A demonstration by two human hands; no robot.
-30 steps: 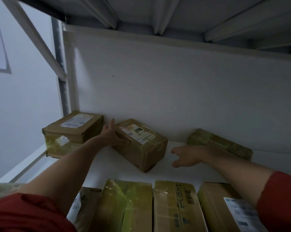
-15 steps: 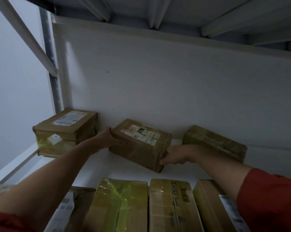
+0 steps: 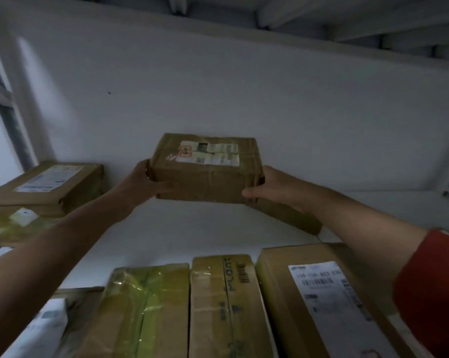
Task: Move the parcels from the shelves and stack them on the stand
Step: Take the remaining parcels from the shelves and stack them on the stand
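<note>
**One box in both hands, lots more to move**

The job looked like it had a long way to go. One brown parcel [image 3: 205, 174] was up off the white shelf [image 3: 192, 236], held in the air in front of the back wall [image 3: 244, 99]. The left hand [image 3: 145, 184] gripped its left end and the right hand [image 3: 267, 187] gripped its right end. Each thumb lay on the near side, with the fingers wrapped round behind. The hands held nothing else. The stand was not in the picture, so nobody could say how many boxes were stacked there.

Plenty was left. A flat box [image 3: 45, 187] sat at the far left of the shelf. A dark box [image 3: 290, 218] lay just behind the right wrist. Closer in, a green-taped box [image 3: 145, 306], a box with black letters [image 3: 223, 301] and a big-label box [image 3: 308, 293] waited side by side.

The held parcel was a small cardboard box, wider than it was tall, with brown tape round it. A white label with an orange mark was stuck on top. The light was dim and blurry, so its edges only seemed a bit soft and dented.
</note>
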